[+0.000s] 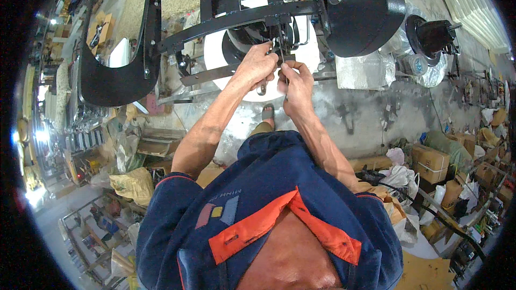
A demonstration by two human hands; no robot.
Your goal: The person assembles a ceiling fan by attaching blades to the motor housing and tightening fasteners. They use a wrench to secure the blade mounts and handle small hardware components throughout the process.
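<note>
My left hand (pixel 258 65) is closed around a small hand tool (pixel 262 90). Its handle end shows below my fingers, but its exact kind is hidden. Right beside it, the fingers of my right hand (pixel 298 87) pinch a thin, upright metal rod or cable (pixel 281 52), which runs up into the assembly. Both hands work just under the crossbar of a black metal frame (pixel 236 24). Curved black fenders stand at its left (pixel 115 83) and right (pixel 368 16). Behind my hands are dark mechanical parts over a white round surface (pixel 215 53).
A black hub-like part (pixel 432 37) stands at the right among clear plastic wrapping (pixel 365 71). Cardboard boxes (pixel 430 164) and bags crowd the lower right. A yellowish sack (pixel 131 185) and metal racks (pixel 91 236) are at the lower left. My foot (pixel 268 113) rests on the grey floor.
</note>
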